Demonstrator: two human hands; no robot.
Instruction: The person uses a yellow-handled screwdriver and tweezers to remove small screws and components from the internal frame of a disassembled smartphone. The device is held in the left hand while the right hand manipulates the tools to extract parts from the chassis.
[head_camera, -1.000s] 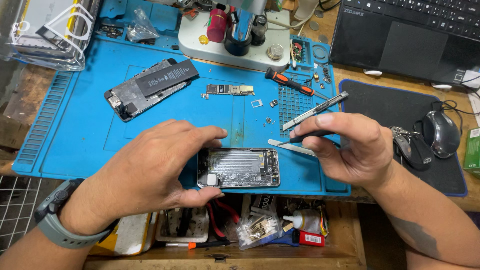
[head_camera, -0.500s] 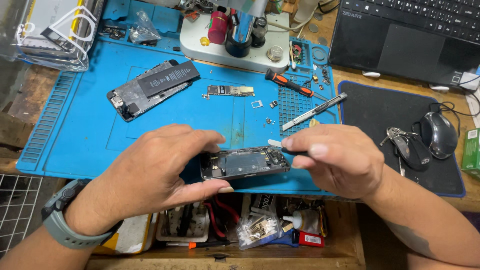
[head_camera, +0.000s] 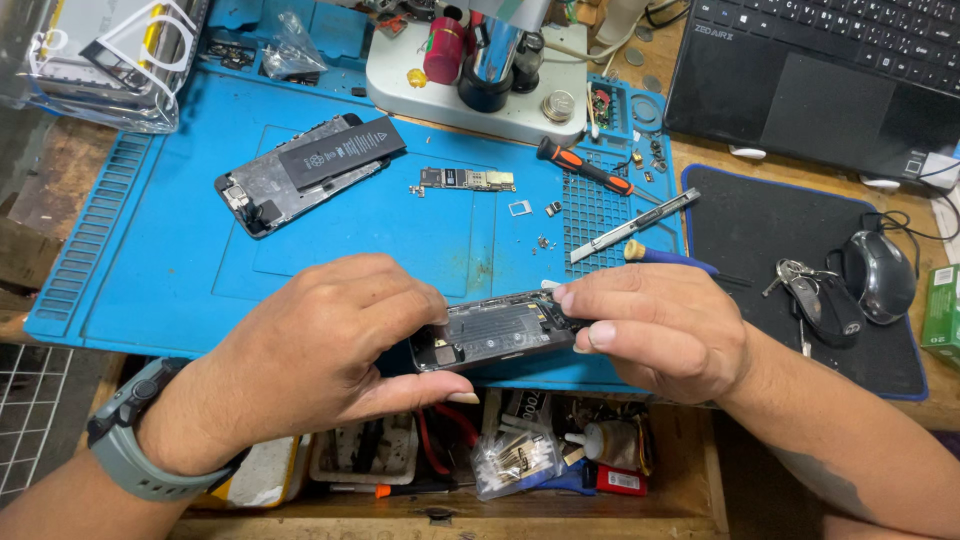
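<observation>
- Head view, centre: an opened phone housing (head_camera: 497, 332) is held between both hands, lifted and tilted just above the near edge of the blue work mat (head_camera: 150, 250).
- The left hand (head_camera: 320, 365) is wrapped around the housing's left end, fingers (head_camera: 400, 290) closed narrow over its top edge and the thumb pressed under it.
- The right hand (head_camera: 665, 330) is closed on the right end, its fingertips (head_camera: 575, 297) pinched on the corner; a blue-handled tool (head_camera: 668, 258) is seen sticking out behind this hand, but how it is gripped cannot be told.
- Compared with a second ago, the housing is no longer lying flat on the mat: it has been raised and turned on edge, and the right hand has been moved from beside it onto it. The work is judged to have passed from picking at the part to handling it whole.
- Upper left of the frame: a second phone body with a black battery (head_camera: 310, 165) is left lying on the mat.
- Upper centre: a small circuit board (head_camera: 467, 181) and an orange-handled screwdriver (head_camera: 585, 170) are laid apart from the hands.
- Right of the frame: a mouse (head_camera: 878, 275) and keys (head_camera: 815, 295) are set on a black pad.
</observation>
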